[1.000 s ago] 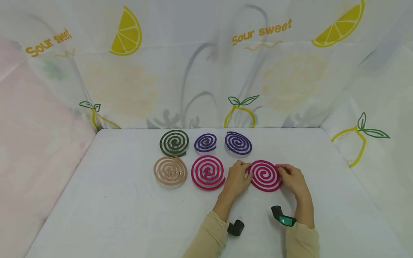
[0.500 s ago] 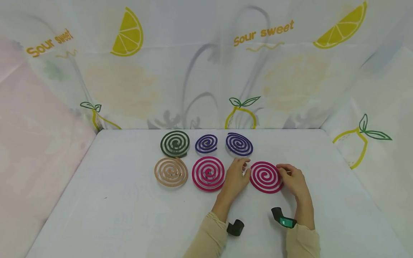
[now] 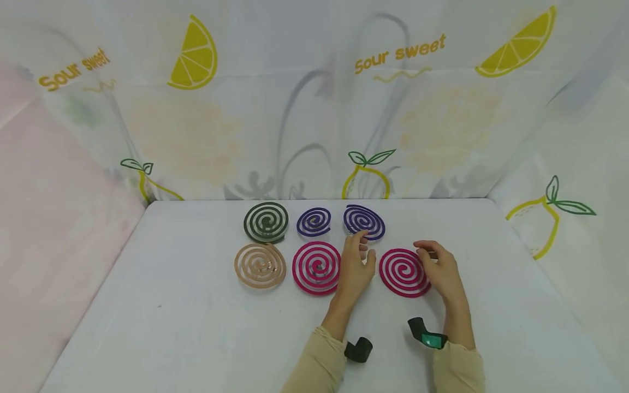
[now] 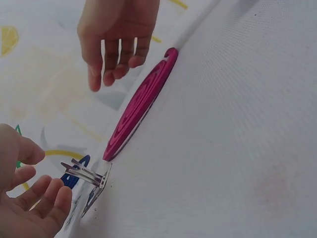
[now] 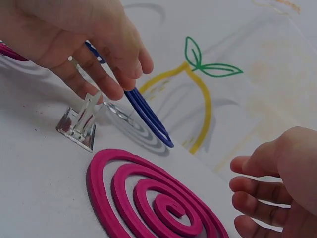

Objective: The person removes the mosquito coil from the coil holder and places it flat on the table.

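Observation:
A pink mosquito coil (image 3: pixel 405 273) lies flat on the white table between my hands. My left hand (image 3: pixel 357 267) is apart from its left side, fingers loosely bent and holding nothing. In both wrist views these fingers hover close by a small metal coil stand (image 5: pixel 81 126), which the hand hides in the head view. My right hand (image 3: pixel 442 270) hovers over the coil's right edge. In the right wrist view its relaxed fingers (image 5: pixel 257 206) hold nothing and stand apart from the coil.
Left of my hands is another pink coil (image 3: pixel 316 245), with a tan coil (image 3: pixel 260 285) beside it. Behind stand a dark green coil (image 3: pixel 266 204) and two purple coils, one small (image 3: pixel 313 221) and one larger (image 3: pixel 364 222). A lemon-printed cloth (image 3: pixel 275 109) hangs at the back.
My left hand has let go of the pink coil's left edge and moved away to the left and slightly back. My right hand has come off its right edge. The coil stays put.

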`<state>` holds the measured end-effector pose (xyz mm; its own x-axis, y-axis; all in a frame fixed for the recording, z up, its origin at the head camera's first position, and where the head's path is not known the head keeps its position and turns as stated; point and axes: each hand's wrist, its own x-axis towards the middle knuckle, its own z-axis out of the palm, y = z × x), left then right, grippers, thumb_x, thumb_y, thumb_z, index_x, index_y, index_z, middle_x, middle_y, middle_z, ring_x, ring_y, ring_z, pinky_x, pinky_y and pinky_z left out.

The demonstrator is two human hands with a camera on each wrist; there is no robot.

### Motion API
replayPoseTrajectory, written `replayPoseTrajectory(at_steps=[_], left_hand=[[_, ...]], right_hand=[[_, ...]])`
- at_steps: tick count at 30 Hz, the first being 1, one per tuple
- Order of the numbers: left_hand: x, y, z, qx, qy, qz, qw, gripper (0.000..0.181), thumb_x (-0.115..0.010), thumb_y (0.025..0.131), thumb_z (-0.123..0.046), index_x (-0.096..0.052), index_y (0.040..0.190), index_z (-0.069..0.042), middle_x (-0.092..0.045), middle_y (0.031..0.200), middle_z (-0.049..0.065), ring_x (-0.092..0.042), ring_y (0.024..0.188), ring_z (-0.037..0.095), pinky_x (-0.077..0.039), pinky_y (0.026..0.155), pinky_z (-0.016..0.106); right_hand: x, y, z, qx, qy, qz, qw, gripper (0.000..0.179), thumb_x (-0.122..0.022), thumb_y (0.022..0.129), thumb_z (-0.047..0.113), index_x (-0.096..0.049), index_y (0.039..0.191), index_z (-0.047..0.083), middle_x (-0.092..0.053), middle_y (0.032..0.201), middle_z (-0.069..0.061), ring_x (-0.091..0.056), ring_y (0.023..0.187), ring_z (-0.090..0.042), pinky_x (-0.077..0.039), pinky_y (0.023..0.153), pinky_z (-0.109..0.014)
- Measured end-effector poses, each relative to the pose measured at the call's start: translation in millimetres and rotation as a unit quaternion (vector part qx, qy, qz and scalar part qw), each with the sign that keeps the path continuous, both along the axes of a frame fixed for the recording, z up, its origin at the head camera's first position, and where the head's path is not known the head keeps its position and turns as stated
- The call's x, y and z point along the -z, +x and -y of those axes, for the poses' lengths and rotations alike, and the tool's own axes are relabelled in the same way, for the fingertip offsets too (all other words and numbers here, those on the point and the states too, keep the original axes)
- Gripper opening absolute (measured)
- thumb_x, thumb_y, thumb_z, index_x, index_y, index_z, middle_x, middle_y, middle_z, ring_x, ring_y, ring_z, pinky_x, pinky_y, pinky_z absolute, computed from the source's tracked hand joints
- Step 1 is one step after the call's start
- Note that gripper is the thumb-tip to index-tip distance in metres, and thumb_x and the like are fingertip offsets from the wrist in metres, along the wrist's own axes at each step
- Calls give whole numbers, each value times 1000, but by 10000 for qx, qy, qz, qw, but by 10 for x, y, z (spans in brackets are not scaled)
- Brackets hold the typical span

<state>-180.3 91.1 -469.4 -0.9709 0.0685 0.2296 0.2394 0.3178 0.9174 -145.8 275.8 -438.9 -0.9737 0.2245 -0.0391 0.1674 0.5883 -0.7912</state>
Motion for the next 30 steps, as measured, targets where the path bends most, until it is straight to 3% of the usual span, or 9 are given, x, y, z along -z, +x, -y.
replayPoseTrajectory(at_steps=[5,9,20,26,30], left_hand=[[-38,-1,33,-161,274,9,9995,45,-58,86,-3,-50,130,-3,-54,110,11,-56,98,20,-52,77,24],[-72,25,29,-257,397,98,9988,53,-59,85,-2,-45,135,-5,-51,115,14,-54,102,23,-53,76,26],[-138,50,22,-92,747,1078,9913,80,-62,87,-14,-14,150,-13,-29,138,13,-45,116,23,-48,79,23],[-109,25,30,3,1251,1367,9827,86,-62,86,-14,-6,151,-12,-27,144,19,-46,124,30,-51,89,35],[-81,-6,28,-15,1859,1464,9716,85,-62,85,-10,-8,151,-8,-30,142,25,-46,126,39,-49,95,43]], right_hand=[[-23,-81,80,-294,-64,-104,9995,37,-40,101,26,-52,128,4,-53,127,-20,-47,116,-32,-42,96,-47],[-43,-145,116,-501,1,-210,9985,36,-41,101,24,-51,128,4,-54,126,-20,-48,117,-33,-42,96,-49],[-179,-448,169,-1228,143,-314,9918,36,-46,98,16,-44,131,-1,-48,128,-25,-44,121,-39,-37,102,-55],[-202,-585,175,-1637,263,-267,9858,40,-46,98,14,-41,135,-2,-46,132,-26,-44,123,-42,-38,101,-56],[-205,-691,204,-1856,164,-133,9824,46,-46,99,15,-35,141,0,-43,136,-28,-42,126,-45,-37,101,-58]])
